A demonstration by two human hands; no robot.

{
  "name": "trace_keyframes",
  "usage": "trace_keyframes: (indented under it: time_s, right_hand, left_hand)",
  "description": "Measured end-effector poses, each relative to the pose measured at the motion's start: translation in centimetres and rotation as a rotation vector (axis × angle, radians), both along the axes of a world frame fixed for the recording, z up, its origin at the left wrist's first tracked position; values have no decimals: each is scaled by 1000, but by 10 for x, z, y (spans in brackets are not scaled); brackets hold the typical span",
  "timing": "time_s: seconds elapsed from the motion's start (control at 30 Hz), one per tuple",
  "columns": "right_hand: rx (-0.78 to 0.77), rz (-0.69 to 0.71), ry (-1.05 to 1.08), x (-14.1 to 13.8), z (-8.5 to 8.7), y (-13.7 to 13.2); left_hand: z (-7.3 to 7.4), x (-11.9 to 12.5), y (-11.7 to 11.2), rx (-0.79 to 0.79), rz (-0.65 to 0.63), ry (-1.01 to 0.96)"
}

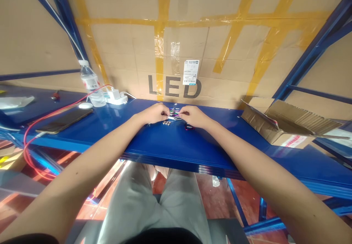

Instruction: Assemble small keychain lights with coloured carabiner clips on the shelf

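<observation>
At the far left a red cable [41,118] loops across the desk [162,145] and hangs over its front edge. A smartphone [66,121] lies near that edge with a white lead at its near end; a snag on the dangling lines could drag it off. Behind it a capped plastic water bottle [92,86] stands just beside a white power strip [118,98] with a charger in it. If the bottle were knocked and leaked, water could reach the sockets.

In the middle, the left hand [156,112] has its fingers curled, thumb and forefinger nearly together at the left side of a cluster of shiny, multicoloured metal pieces [174,111]. These lie on the desk between the two hands. A few small copper-toned pieces [166,123] sit just in front; a brush of the left hand could scatter them, and rounded ones might roll.

The right hand [192,115] mirrors it, its fingers bent in a narrow pinch at the cluster's other side. I cannot tell whether either hand grips a piece; a loose pinch could let one slip. A dark object with a red edge [189,126] lies just under the right hand, where the palm could nudge it.

Farther right stands an open cardboard box [283,124], well apart from both hands.
</observation>
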State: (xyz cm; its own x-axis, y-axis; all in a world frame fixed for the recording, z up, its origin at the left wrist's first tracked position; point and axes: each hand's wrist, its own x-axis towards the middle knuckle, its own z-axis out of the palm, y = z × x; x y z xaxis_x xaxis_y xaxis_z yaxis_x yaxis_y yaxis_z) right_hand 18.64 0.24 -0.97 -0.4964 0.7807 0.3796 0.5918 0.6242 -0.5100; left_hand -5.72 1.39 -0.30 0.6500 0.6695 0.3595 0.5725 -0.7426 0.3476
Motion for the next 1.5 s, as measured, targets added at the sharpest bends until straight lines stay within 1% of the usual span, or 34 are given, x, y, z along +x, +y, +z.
trace_keyframes:
  time_s: [0.1,0.27,0.33,0.4,0.5,0.57,0.67,0.77,0.87,1.03,1.13,1.23,1.3,1.37,1.5]
  right_hand:
    - [-13,-4,40,-3,0,-2]
    - [-98,43,132,-6,4,-7]
    - [-197,70,173,-6,8,-8]
    - [-336,70,259,-5,11,-9]
    - [-476,58,444,-5,14,-10]
    - [-538,93,507,-6,15,-12]
    - [-618,136,500,-8,16,-18]
    - [-663,147,478,-10,17,-23]
    - [-616,144,418,-9,19,-25]
    - [-363,68,88,-8,18,-23]
    - [-228,67,-25,-5,18,-22]
    - [-103,66,-45,-2,21,-23]
    - [-51,65,-47,0,22,-23]
    - [-36,63,-44,0,22,-22]
    - [-71,62,-53,-1,18,-19]
  left_hand:
    - [2,3,-5,2,36,-54]
    - [5,16,-15,-71,36,-348]
    - [5,22,-19,-70,66,-437]
    - [4,27,-21,-49,81,-480]
    - [3,30,-24,28,48,-467]
    - [2,31,-25,112,26,-404]
    - [1,31,-26,227,-33,-259]
    - [0,31,-26,301,-74,-169]
    - [0,31,-27,343,-28,-95]
    - [2,32,-34,372,117,182]
    - [3,33,-37,334,188,245]
    - [2,31,-35,293,243,226]
    - [2,28,-32,263,252,179]
    - [1,26,-28,216,242,103]
    - [-3,23,-22,126,193,-58]
